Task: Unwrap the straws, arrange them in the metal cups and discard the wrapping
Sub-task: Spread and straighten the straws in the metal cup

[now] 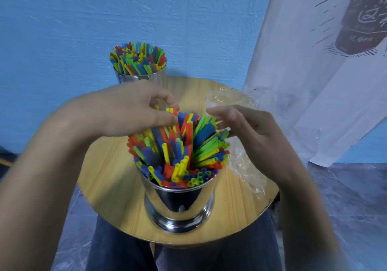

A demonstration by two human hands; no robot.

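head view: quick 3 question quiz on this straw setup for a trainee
1. True or false: the near cup and the far cup both hold straws.
2. The clear wrapping lies: a) inside a cup, b) on the table right of the near cup, c) under the far cup.
3. Which hand pinches straw tips in the near cup?
Key: 1 true; 2 b; 3 the left hand.
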